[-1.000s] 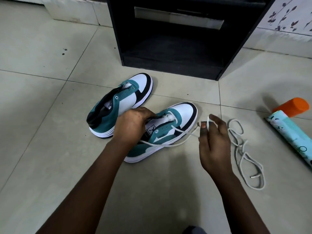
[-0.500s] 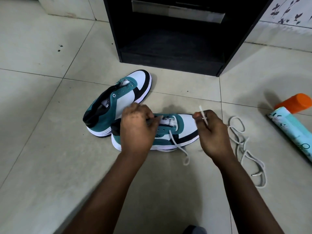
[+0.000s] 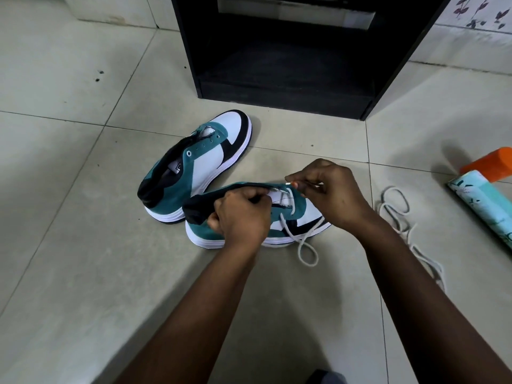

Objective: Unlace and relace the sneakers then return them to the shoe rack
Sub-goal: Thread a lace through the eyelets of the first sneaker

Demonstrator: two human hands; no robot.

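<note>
Two sneakers (image 3: 199, 164) (teal, white, black), two laces (image 3: 303, 239). Left hand (image 3: 243, 217) grips the near sneaker (image 3: 279, 225); right hand (image 3: 332, 195) pinches a lace tip.

Your left hand (image 3: 240, 214) and right hand (image 3: 332, 196) are bare, with no rings, bands or gloves showing. Both your forearms run uncovered to the lower edge of the frame, with no sleeve in sight. Your fingernails look short.
</note>
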